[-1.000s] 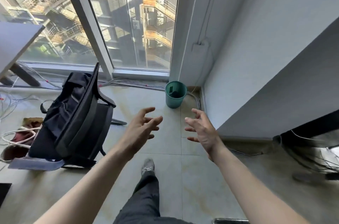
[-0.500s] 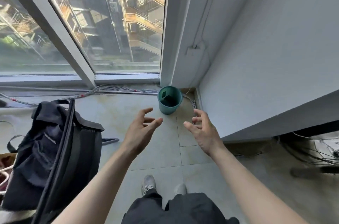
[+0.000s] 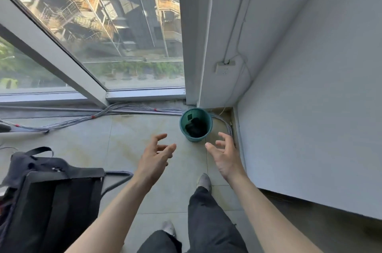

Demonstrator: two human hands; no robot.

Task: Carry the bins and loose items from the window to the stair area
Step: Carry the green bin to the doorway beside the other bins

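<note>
**Both hands spread and empty, closing on the green bin in the corner**

Your left hand (image 3: 155,156) and right hand (image 3: 225,156) are both held out in front of you with fingers spread and curled, gripping nothing. They sit either side of the line to the green bin (image 3: 196,124), near it but not touching; the right hand is the nearer, just short of the bin's lower wall.

The bin stands upright on the tiled floor (image 3: 128,141), tucked into the corner where the window frame (image 3: 144,93) meets the white wall (image 3: 310,107). It looks like thin moulded plastic with a ribbed or slotted side, so expect it to be light and to flex a little if you squeeze hard. Something dark (image 3: 194,127) lies in the bottom; what it is cannot be made out, but it seems unlikely to add much weight. Take it by the rim or with a palm on each side of the wall, and keep it level so the contents stay in.

Mind what hems it in. A bundle of grey cables (image 3: 132,107) runs along the sill base and loops behind and to the right of the bin, close against it; lift straight up before you draw back. The wall crowds your right elbow. To your left, the black bag (image 3: 53,201) takes up floor, so the clear lane back is the strip of tile between the bag and the wall.
</note>
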